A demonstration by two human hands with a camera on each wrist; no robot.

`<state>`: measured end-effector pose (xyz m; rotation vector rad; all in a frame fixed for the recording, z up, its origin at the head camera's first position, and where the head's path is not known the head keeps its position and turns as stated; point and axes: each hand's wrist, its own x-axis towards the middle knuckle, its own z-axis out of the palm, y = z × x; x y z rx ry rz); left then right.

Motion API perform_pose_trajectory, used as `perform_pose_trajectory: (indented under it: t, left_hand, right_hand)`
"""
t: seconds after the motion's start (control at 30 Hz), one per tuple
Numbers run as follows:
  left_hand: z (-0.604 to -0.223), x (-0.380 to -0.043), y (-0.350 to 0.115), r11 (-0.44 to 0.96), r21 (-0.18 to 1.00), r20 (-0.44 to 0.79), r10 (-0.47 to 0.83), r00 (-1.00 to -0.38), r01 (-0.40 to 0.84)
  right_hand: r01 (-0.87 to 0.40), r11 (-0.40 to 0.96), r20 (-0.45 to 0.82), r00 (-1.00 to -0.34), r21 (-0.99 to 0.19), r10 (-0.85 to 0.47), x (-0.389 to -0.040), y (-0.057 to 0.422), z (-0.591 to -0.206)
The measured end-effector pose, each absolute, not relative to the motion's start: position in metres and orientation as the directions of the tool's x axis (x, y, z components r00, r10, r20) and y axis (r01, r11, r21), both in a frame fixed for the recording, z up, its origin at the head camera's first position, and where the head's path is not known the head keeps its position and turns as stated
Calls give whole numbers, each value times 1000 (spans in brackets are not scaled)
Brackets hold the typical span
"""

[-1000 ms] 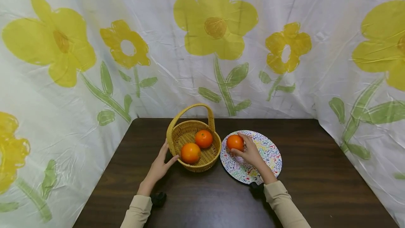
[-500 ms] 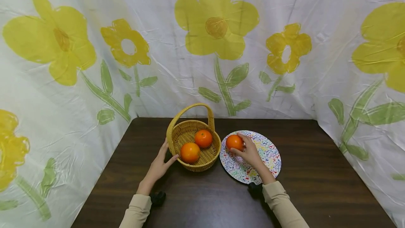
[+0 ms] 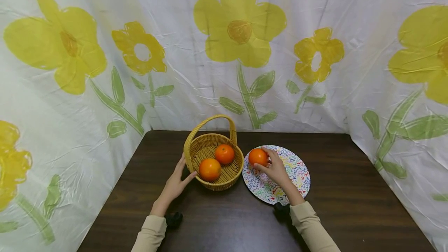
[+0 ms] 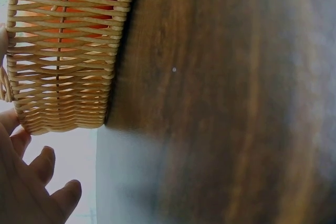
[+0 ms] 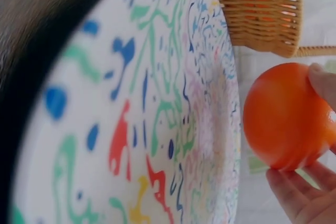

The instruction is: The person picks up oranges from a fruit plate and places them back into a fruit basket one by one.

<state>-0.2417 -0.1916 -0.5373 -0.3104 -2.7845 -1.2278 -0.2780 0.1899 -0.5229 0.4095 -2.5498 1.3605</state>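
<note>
My right hand [image 3: 278,170] grips an orange [image 3: 257,157] between thumb and fingers over the left part of a round speckled plate [image 3: 292,174]. In the right wrist view, a narrow gap separates that orange [image 5: 283,116] from the plate surface. A yellow wicker basket [image 3: 224,182] with a tall handle stands left of the plate. Inside it lie one orange [image 3: 210,169] near the front and another orange [image 3: 224,154] farther back. My left hand [image 3: 173,186] rests against the basket's left side, fingers spread; the left wrist view shows fingertips touching the woven wall [image 4: 63,77].
A dark wooden table [image 3: 224,221] bears everything. Behind it hangs a white curtain [image 3: 175,100] printed with yellow flowers. Basket and plate stand close beside each other. Each wrist carries a small black device, such as the one [image 3: 174,219] on the left.
The orange in my right hand has shifted very slightly left, toward the basket. My left hand and the basket have stayed in place, and the view has drifted slightly.
</note>
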Motion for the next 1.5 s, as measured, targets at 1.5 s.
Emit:
perform_pose_trajectory:
  t: [1.5]
  left_hand:
    - [-537, -241, -191, 671, 707, 165, 150, -975, 223]
  right_hand:
    - [-470, 453, 439, -881, -758, -178, -270, 168, -485]
